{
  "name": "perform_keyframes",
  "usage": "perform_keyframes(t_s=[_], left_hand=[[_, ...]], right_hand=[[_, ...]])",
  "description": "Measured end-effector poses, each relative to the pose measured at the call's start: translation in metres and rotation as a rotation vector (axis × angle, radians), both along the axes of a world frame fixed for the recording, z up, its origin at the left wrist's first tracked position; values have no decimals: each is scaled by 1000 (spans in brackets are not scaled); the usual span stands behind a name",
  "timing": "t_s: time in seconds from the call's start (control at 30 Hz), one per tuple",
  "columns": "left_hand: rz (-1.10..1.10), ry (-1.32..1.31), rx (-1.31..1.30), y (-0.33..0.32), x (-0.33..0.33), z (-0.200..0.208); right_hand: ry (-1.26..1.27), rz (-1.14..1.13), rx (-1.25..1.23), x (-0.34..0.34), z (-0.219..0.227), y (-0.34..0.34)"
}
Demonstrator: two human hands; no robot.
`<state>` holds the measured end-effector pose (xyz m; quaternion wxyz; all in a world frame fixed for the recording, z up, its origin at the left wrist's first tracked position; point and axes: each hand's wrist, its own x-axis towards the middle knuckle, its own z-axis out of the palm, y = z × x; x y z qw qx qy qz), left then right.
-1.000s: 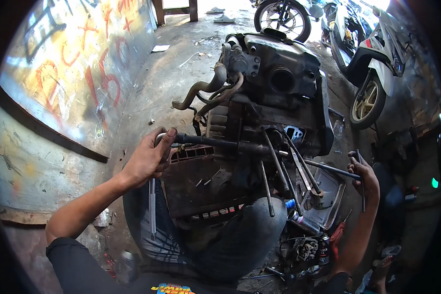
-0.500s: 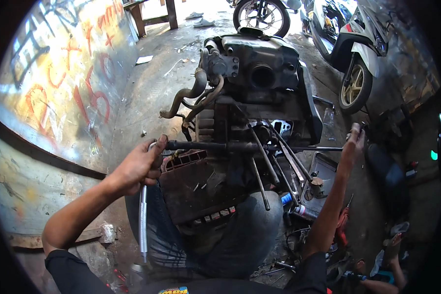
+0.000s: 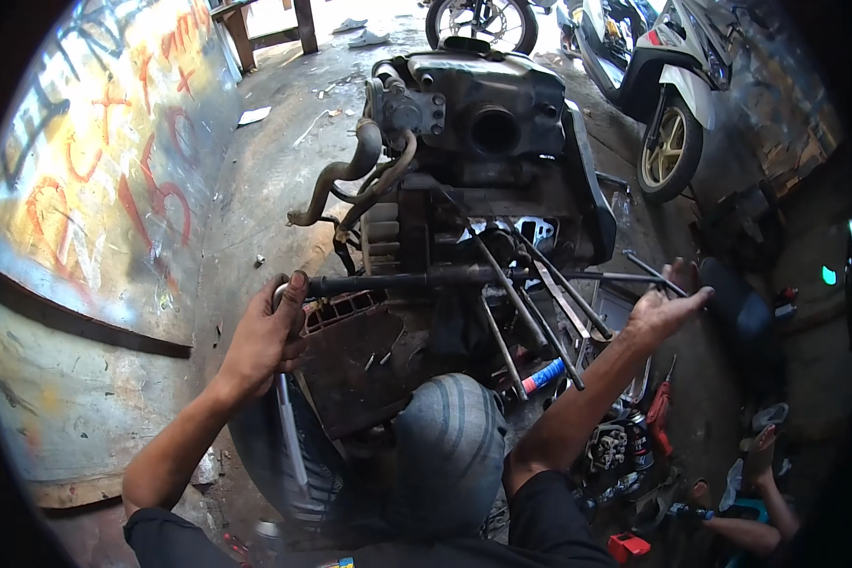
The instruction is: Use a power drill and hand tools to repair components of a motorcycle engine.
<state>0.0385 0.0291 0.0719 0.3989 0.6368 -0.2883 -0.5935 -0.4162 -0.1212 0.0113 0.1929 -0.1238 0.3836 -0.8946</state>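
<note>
A long dark rod (image 3: 379,281) runs level across the front of the engine block (image 3: 483,114). At its left end my left hand (image 3: 273,331) is closed around the head of a chrome wrench, whose silver handle (image 3: 291,426) hangs below toward my knee. To the right, the rod thins and meets a slim crossbar (image 3: 642,264), like a T-handle. My right hand (image 3: 661,308) touches this crossbar, palm turned up and fingers spread. Several thin metal bars (image 3: 511,289) slant from the engine toward me.
A metal panel wall (image 3: 114,189) stands at my left. Parked motorbikes, one a white scooter (image 3: 677,95), stand at the far right. Red bricks (image 3: 346,317) lie under the rod. Tools and a red-handled tool (image 3: 661,407) litter the floor at right. Another person's arm (image 3: 757,516) shows lower right.
My right hand has left its grip at the rod's end and opened, with the crossbar now visible there. The view has shifted, and my right elbow has come inward. My left hand keeps its hold.
</note>
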Motion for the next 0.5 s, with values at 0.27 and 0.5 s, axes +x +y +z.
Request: perform_keyframes(t_s=[0.27, 0.5], left_hand=[[44, -209, -352, 14, -2, -20], [-50, 58, 125, -15, 14, 5]], right_hand=[[-831, 226, -440, -24, -32, -16], [-990, 1040, -1396, -6, -20, -8]])
